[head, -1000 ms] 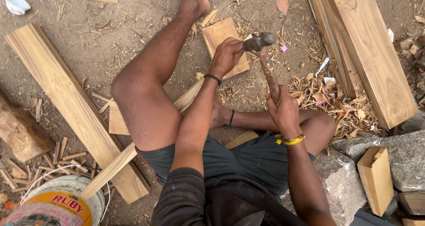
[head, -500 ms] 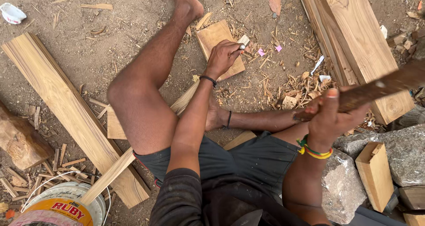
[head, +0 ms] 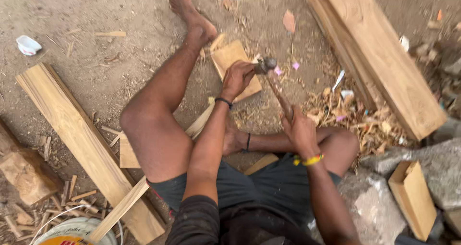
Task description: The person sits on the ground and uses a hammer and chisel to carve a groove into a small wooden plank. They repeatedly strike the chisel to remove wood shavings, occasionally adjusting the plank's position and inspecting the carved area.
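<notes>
Here the right hand (head: pixel 300 129) grips the hammer (head: pixel 276 84), its handle slanting up-left to the head by the clenched left hand (head: pixel 237 77).

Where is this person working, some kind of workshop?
Probably an outdoor carpentry spot on bare dirt. Planks lie about, shavings litter the ground, and the right hand swings a hammer at a block under the left hand.

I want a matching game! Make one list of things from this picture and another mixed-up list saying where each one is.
Things:
1. hammer
2. small wood block
3. white cup
4. yellow bracelet

Places:
A. on the dirt, far left
B. on the right wrist
C. gripped in the right hand
D. under the left hand

Pairs: 1-C, 2-D, 3-A, 4-B
</notes>
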